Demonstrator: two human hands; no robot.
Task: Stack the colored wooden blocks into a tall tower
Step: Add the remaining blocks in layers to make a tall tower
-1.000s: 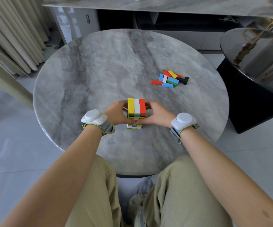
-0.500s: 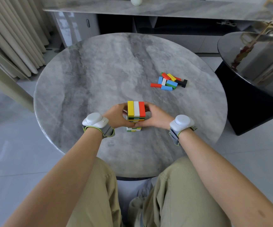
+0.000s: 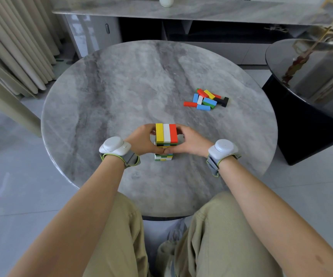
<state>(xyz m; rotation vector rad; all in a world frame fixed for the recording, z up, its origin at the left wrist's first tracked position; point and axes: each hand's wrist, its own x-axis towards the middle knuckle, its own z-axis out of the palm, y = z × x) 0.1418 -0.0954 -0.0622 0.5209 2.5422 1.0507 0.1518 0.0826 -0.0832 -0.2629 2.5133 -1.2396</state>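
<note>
Knees (image 3: 109, 236): two, in khaki trousers, seen at the bottom edge under the near rim of the table.

Table (image 3: 121, 92): round, grey marbled top, dark base.

Wrist devices: one white puck on a grey, green-edged strap on each forearm, left (image 3: 114, 145) and right (image 3: 222, 149).

Tower (image 3: 166, 136): stood on the table's near half, about midway across. Its top layer was three long blocks lying side by side: yellow block (image 3: 159, 132) on the left, white block (image 3: 167, 132) in the middle, red block (image 3: 173, 133) on the right. Below came thin bands of black, green and yellow; the lowest layers, showing under the thumbs, were green, white and yellow. How many layers there were could not be told, since the hands covered the middle.

Left hand (image 3: 141, 140): curled round the tower's left side, fingers against the upper blocks, thumb across the front.

Right hand (image 3: 191, 141): curled round the right side in the same way; the two thumb tips met at the front face.

Loose blocks (image 3: 205, 99): a small heap to the far right, well apart from the tower, in red, blue, white, yellow, green and black, some lying across others.

Sideboard (image 3: 181, 9): grey-topped, beyond the table, with a white pot (image 3: 166, 1) on it.

Curtain (image 3: 11, 47): beige, pleated, far left.

Side table (image 3: 311, 86): dark and glossy, far right.
</note>
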